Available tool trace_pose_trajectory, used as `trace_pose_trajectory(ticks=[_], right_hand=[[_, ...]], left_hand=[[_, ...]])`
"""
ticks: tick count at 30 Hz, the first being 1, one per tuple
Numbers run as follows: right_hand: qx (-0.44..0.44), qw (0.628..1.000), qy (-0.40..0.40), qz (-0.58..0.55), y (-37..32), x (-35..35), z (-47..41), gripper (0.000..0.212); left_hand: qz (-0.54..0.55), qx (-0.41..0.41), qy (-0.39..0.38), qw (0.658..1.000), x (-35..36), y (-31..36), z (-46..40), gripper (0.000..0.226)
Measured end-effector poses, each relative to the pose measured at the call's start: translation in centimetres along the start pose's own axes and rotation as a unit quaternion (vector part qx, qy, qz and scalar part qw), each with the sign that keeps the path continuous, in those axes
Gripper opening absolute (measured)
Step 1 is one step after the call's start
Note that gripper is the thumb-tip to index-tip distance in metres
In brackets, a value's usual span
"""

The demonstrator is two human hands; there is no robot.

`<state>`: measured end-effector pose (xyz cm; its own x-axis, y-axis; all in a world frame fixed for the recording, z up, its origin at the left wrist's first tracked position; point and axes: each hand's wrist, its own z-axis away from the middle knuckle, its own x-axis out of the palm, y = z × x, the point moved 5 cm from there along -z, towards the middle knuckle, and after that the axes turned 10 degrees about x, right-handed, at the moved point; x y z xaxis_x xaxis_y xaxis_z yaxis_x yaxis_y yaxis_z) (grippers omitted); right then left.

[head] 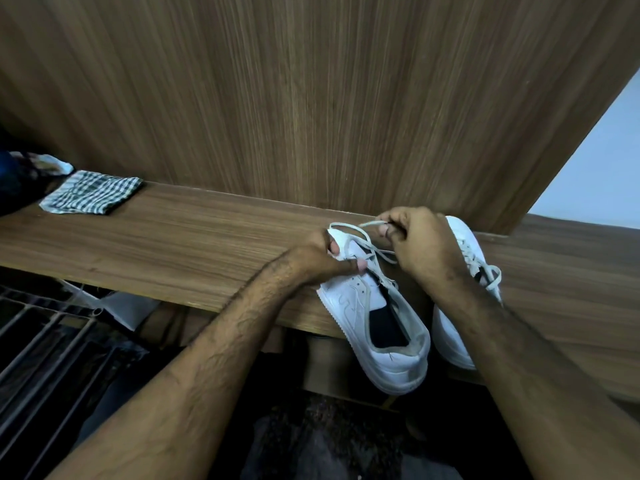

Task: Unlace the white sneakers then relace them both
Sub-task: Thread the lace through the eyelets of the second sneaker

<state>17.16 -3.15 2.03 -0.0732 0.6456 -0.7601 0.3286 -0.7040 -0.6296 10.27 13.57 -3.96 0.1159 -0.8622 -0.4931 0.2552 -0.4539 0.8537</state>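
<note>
the right hand [420,242] and forearm hide most of the far white sneaker [465,244]. the near white sneaker [377,320] overhangs the wood-grain bench [173,237]; the left hand [320,254] grips its leather forepart. right fingers [389,230] pinch a flat shoelace [370,225]. a checked cloth [91,192] lies far left.
</note>
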Motion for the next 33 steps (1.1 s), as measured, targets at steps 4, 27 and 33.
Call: trace_pose_trajectory(ticks=[4,27,33], right_hand=[[0.0,0.998,0.069,0.012,0.0,-1.0,-0.5,0.028],[0.057,0.969,-0.045,0.236,2.6,0.9,-1.1,0.037],[0.083,0.965,-0.142,-0.203,-0.5,2.2,0.2,0.043]], left_hand=[[-0.143,0.015,-0.073,0.987,1.6,0.6,1.2,0.086],[0.572,0.142,0.162,0.792,-3.9,4.1,0.5,0.054],[0.391,0.078,-0.005,0.917,-1.0,4.8,1.3,0.045]])
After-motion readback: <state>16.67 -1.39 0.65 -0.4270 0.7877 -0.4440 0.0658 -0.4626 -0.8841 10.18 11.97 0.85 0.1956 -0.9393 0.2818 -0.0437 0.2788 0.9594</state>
